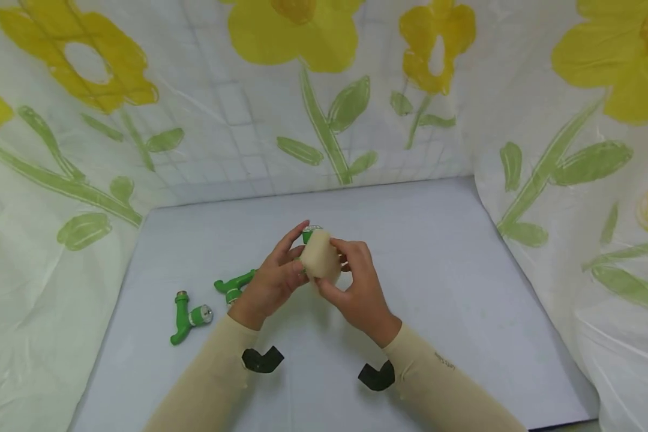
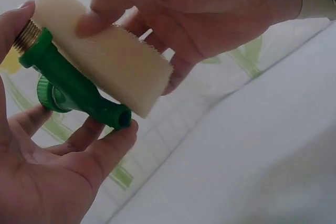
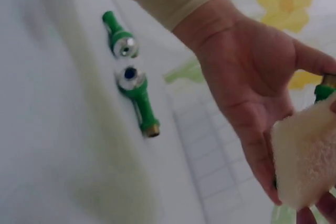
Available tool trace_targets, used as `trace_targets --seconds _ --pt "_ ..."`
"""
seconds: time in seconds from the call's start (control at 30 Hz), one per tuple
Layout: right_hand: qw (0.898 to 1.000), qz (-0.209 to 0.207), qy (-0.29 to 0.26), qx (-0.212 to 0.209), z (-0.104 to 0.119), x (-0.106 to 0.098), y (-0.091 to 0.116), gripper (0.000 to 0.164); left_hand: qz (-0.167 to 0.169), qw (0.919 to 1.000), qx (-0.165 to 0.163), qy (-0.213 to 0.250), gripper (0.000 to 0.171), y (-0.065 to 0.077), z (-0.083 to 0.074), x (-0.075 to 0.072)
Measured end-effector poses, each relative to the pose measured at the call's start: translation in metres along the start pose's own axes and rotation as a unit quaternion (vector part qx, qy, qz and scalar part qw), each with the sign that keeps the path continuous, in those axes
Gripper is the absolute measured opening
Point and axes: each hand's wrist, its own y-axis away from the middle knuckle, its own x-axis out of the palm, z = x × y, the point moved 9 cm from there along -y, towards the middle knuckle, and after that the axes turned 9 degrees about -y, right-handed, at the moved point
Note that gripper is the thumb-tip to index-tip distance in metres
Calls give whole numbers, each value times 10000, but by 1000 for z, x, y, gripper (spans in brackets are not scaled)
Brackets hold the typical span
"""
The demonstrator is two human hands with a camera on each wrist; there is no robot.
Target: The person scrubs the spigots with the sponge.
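In the left wrist view, a green faucet tap (image 2: 71, 85) with a brass threaded end is held by my left hand (image 1: 272, 281). The thumb presses near the thread, while fingertips support the handle and the spout end. My right hand (image 1: 360, 293) pinches a cream-coloured sponge (image 1: 320, 255) between thumb and fingers. The sponge lies along the tap's side and hides most of it in the head view. Seen from the right wrist, the sponge (image 3: 304, 156) also covers most of the tap, leaving a bit of brass and green showing.
Two more green taps lie on the white table (image 1: 443, 288): one tap (image 1: 182, 318) at the left, the other tap (image 1: 233, 287) partly behind my left hand. A white sheet (image 1: 205, 120) painted with yellow flowers hangs around the table's back and sides.
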Motion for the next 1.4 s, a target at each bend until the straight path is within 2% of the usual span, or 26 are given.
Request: trace_targets --seconds 0.1,0.2,0.27,0.4,0.5,0.67,0.77,0.87,0.97,1.07,1.2,1.33,1.4 --pt "9996 -62 34 268 -6 -2 1 67 9 10000 -4 -52 99 1 0 2" --pt "9974 -114 -58 713 -16 -2 5 65 26 10000 29 -51 103 2 -1 3" --pt "9953 -77 -371 893 -19 0 7 64 39 10000 89 -3 109 1 -2 4" --pt "9880 77 -1202 962 -11 8 9 65 -70 9995 228 195 114 -1 -2 5" --pt "9813 -65 -1591 1083 -10 9 10 64 -434 9983 228 302 116 -2 0 4" --pt "9695 -589 -1978 1323 -18 6 12 62 -1233 9915 19 411 124 -3 8 3" --pt "9671 -739 -2060 1297 -20 6 10 61 -1513 9869 -37 549 122 -2 11 2" --pt "9680 -864 -2034 1190 -19 3 7 62 -1523 9861 8 672 111 -1 10 1" --pt "9694 -958 -1967 1116 -19 -3 4 62 -1282 9895 61 667 106 0 7 0" --pt "9691 -916 -2006 1109 -19 -6 2 63 -1039 9939 74 368 109 0 4 -1" --pt "9675 -733 -2132 1144 -20 -6 1 63 -872 9954 0 -403 110 1 0 -2" --pt "9687 -589 -2142 1113 -20 -6 2 64 -776 9883 -128 -1309 107 3 -5 -4" --pt "9704 -523 -2110 1050 -21 -6 3 65 -729 9797 -178 -1859 105 4 -8 -4"
